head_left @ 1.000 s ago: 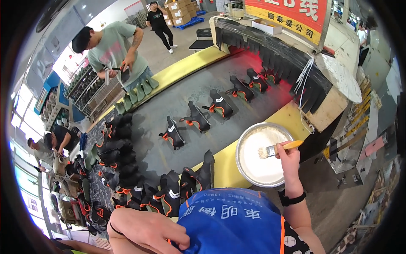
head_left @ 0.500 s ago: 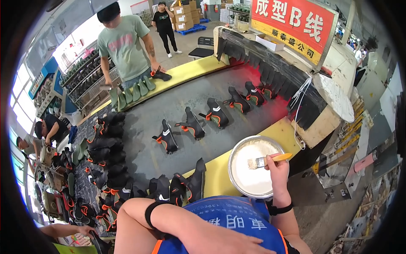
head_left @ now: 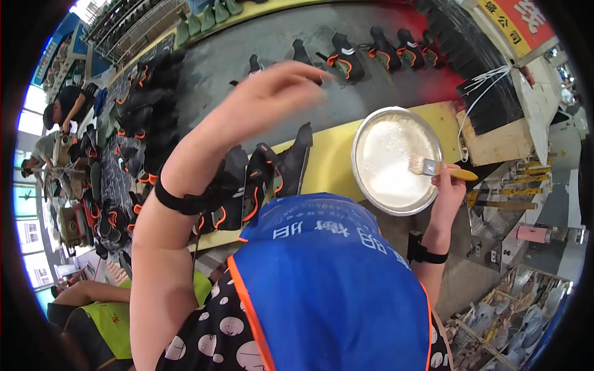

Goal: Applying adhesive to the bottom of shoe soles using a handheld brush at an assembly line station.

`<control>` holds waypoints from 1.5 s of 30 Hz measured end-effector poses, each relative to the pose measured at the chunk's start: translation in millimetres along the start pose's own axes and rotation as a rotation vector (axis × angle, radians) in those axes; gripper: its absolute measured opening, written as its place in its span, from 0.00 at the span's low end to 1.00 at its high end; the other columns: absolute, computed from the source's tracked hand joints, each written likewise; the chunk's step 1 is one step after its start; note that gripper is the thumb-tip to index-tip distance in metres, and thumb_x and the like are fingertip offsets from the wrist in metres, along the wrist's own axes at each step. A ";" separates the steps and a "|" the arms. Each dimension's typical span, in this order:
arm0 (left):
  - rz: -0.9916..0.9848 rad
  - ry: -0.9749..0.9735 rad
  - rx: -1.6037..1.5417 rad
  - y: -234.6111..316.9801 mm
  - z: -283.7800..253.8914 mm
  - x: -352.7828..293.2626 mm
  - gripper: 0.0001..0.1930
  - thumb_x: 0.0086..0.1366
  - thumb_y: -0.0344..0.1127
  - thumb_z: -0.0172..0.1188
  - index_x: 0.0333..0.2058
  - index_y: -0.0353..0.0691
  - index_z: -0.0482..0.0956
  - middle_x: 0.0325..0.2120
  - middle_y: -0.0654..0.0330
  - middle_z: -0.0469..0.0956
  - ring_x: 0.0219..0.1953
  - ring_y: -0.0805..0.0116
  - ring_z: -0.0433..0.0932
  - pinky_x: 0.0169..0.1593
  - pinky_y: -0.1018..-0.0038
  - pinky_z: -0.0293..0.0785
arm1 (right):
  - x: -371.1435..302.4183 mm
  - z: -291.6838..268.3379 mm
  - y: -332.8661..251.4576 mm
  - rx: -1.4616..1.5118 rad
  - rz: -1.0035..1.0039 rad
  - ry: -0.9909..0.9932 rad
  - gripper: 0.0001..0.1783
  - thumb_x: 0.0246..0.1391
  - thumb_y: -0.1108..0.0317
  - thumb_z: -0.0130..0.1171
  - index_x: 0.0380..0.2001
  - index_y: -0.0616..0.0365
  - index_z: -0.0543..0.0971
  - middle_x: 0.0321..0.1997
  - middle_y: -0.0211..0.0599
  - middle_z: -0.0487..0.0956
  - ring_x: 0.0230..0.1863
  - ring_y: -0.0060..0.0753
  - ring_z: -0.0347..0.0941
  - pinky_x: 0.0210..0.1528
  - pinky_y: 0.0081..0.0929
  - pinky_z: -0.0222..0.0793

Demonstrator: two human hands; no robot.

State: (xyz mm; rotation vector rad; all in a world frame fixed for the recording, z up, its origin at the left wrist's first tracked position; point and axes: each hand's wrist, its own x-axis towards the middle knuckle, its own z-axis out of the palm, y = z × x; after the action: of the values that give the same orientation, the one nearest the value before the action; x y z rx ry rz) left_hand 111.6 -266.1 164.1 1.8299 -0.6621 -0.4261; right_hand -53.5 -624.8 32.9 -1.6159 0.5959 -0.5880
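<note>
My right hand [head_left: 450,190] grips the yellow handle of a flat paintbrush [head_left: 429,167]. Its pale bristles are over or in the white liquid [head_left: 391,151] of a round metal basin [head_left: 357,162]; contact cannot be made out. My left hand [head_left: 275,93], smeared by motion, stretches over the grey conveyor belt [head_left: 247,38] with its fingers extended and nothing visible in them. It partly hides a black shoe upper with orange trim [head_left: 301,52]. Further right along the belt stands another such upper [head_left: 348,59], with several more beyond it.
The basin rests on a yellow ledge [head_left: 328,164] along the belt. More black uppers [head_left: 291,162] stand by the near edge, with a dark heap [head_left: 139,114] at left. Green shoe lasts [head_left: 207,17] line the far ledge. A co-worker's arm [head_left: 93,292] shows at lower left.
My left hand has risen from my apron and swung forward over the belt. The view has tilted down. The brush remains in my right hand at the basin.
</note>
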 end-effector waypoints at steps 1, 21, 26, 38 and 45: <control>-0.108 0.239 0.001 -39.6 -9.3 -9.6 0.20 0.70 0.39 0.56 0.55 0.33 0.73 0.45 0.58 0.78 0.49 0.74 0.73 0.54 0.75 0.69 | 4.8 -3.5 4.2 -0.006 0.009 -0.021 0.08 0.62 0.69 0.59 0.39 0.64 0.78 0.29 0.28 0.75 0.27 0.16 0.68 0.32 0.16 0.65; -0.768 0.285 -0.522 -274.8 140.6 -58.1 0.46 0.54 0.33 0.66 0.70 0.41 0.51 0.45 0.52 0.78 0.43 0.60 0.80 0.48 0.67 0.77 | 27.5 16.5 90.9 -0.395 -0.062 -0.147 0.11 0.54 0.66 0.68 0.34 0.64 0.81 0.28 0.37 0.82 0.29 0.26 0.79 0.33 0.25 0.72; -0.720 0.186 -0.833 -180.1 94.0 -51.2 0.40 0.58 0.23 0.58 0.69 0.40 0.56 0.54 0.55 0.74 0.49 0.67 0.77 0.51 0.73 0.74 | 31.5 22.0 109.4 -0.661 -0.139 -0.158 0.12 0.50 0.61 0.69 0.31 0.58 0.81 0.28 0.44 0.80 0.29 0.44 0.78 0.34 0.36 0.73; -0.664 -0.203 -0.638 -90.5 104.6 -10.2 0.42 0.55 0.27 0.58 0.69 0.36 0.53 0.60 0.53 0.70 0.57 0.66 0.74 0.58 0.74 0.71 | 33.2 5.0 84.5 -0.367 -0.214 -0.005 0.12 0.54 0.63 0.68 0.33 0.61 0.82 0.28 0.38 0.81 0.26 0.30 0.77 0.31 0.26 0.72; -0.691 -0.365 -0.646 -105.3 130.9 15.0 0.38 0.59 0.31 0.58 0.68 0.37 0.56 0.56 0.55 0.73 0.48 0.73 0.78 0.49 0.78 0.77 | 40.3 -18.0 77.9 -0.121 -0.253 0.067 0.12 0.54 0.64 0.68 0.34 0.62 0.83 0.31 0.39 0.82 0.29 0.28 0.79 0.35 0.23 0.73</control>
State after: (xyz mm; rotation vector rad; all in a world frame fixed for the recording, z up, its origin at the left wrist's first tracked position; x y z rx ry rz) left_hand 72.1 -345.4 20.7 1.3113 -0.0652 -1.2899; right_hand -39.8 -674.0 -40.7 -1.8065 0.4873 -0.8080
